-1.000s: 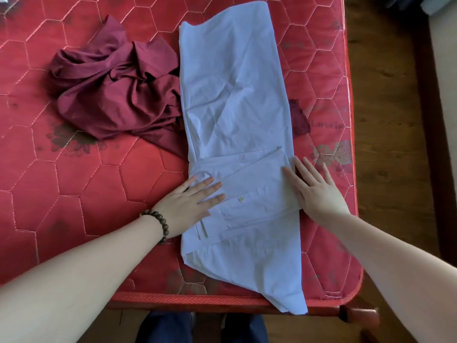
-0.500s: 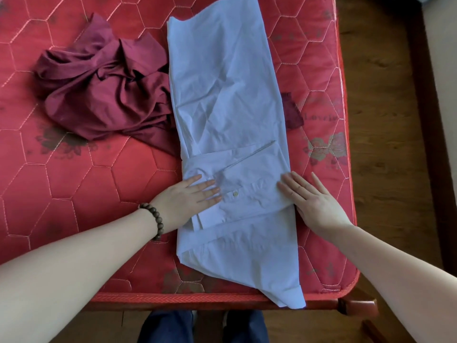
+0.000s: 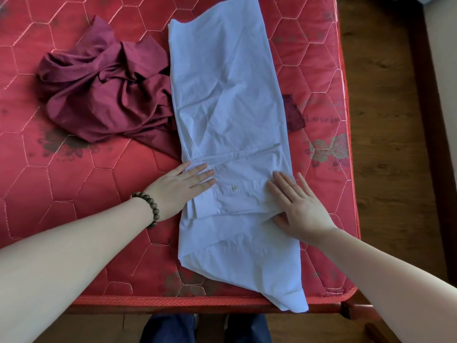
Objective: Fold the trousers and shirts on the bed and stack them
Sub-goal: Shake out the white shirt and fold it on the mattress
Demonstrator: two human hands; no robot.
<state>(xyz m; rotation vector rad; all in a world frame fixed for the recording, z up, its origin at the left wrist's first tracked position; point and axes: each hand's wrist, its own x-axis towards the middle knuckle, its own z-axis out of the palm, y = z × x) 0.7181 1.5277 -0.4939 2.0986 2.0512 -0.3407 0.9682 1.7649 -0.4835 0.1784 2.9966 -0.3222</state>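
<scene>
The left hand (image 3: 178, 186) lay flat with straight fingers (image 3: 201, 175) slightly spread on the folded sleeve of the pale blue shirt (image 3: 230, 125); the right hand (image 3: 300, 207) pressed likewise, fingers apart. A beaded bracelet (image 3: 148, 206) circled the left wrist. The thin, creased shirt, a long narrow strip with one small button, ran along the bed's (image 3: 74, 184) right edge, its tip overhanging the near edge. A crumpled maroon garment (image 3: 103, 100), perhaps trousers, lay bunched just left of the shirt on the quilted red mattress.

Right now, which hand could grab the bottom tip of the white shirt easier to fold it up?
Probably the right hand: the white shirt ends in a tip hanging over the bed's edge on the right, nearer it than the left hand.
</scene>
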